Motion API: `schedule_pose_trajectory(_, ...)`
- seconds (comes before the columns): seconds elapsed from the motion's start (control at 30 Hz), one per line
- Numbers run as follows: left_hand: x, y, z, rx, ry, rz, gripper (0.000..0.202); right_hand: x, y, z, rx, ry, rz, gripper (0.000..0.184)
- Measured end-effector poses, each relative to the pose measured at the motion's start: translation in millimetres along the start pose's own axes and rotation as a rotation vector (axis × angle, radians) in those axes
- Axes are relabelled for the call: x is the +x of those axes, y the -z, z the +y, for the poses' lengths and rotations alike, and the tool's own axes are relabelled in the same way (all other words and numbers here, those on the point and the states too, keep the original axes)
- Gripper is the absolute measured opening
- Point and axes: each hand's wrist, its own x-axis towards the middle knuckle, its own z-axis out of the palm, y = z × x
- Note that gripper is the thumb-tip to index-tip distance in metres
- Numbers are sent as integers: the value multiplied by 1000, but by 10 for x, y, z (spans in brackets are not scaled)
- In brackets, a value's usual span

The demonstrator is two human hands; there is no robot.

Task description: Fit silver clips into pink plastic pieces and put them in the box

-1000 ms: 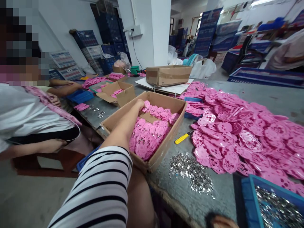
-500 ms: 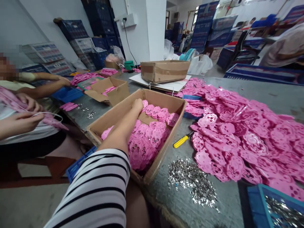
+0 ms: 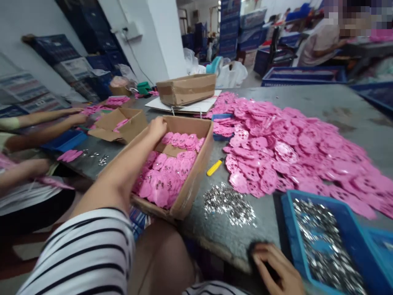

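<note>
My left hand (image 3: 157, 128) is at the far left corner of a cardboard box (image 3: 192, 192), my forearm reaching across its left wall. Its fingers curl down and are closed; whatever they hold, if anything, is hidden. Flat pink plastic pieces (image 3: 164, 180) with holes lie in the box. Along its far wall runs a row of stacked pink pieces (image 3: 184, 140), just right of my hand. Low in the view, my right hand (image 3: 279, 268) is at the table's front edge, slightly blurred. Its thumb and fingers are loosely bent with a gap between them, and nothing shows in them.
A large heap of pink pieces (image 3: 294, 151) covers the table's right side. Small shiny metal parts (image 3: 229, 205) lie beside a yellow-handled tool (image 3: 215, 167). A blue bin (image 3: 291, 233) holds more metal parts. Another cardboard box (image 3: 187, 90) stands behind. Co-workers' arms (image 3: 46, 125) are at left.
The view has swung right and down, bringing my right hand and more of the blue bin into sight. My left hand has risen slightly toward the box's rim, away from the row of pink pieces.
</note>
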Motion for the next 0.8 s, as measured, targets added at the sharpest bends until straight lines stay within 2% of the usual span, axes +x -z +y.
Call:
schedule_pose_trajectory(0.07,-153,27,286,-4,-112,0,27,30,-29,-40,3,2,7,21)
schedule_pose_trajectory(0.13,-398,-13,645,47,-319,-26,31,49,-69,-63,20,2,18,22)
schedule_pose_trajectory(0.17,-551,-56,840,105,-466,-73,32,56,-89,-67,26,2,22,22)
schedule_pose_trajectory(0.23,-885,-181,1219,233,-677,-215,35,65,-125,-66,28,2,30,22)
schedule_pose_trajectory(0.3,-1189,-353,1533,389,-725,-442,36,76,-152,-55,29,6,36,22)
schedule_pose_trajectory(0.33,-1312,-449,1651,480,-688,-562,38,82,-164,-47,32,7,38,23)
schedule_pose_trajectory(0.37,-1410,-548,1738,521,-662,-617,39,89,-174,-38,38,9,40,23)
schedule_pose_trajectory(0.47,-1578,-826,1834,590,-563,-664,49,108,-210,-4,61,24,50,22)
schedule_pose_trajectory(0.6,-1690,-1076,1719,584,-438,-681,65,133,-265,36,53,35,54,21)
schedule_pose_trajectory(0.7,-1782,-1156,1606,521,-368,-679,71,155,-296,54,49,26,46,22)
schedule_pose_trajectory(0.8,-1818,-1150,1539,416,-308,-682,64,178,-307,74,59,26,37,22)
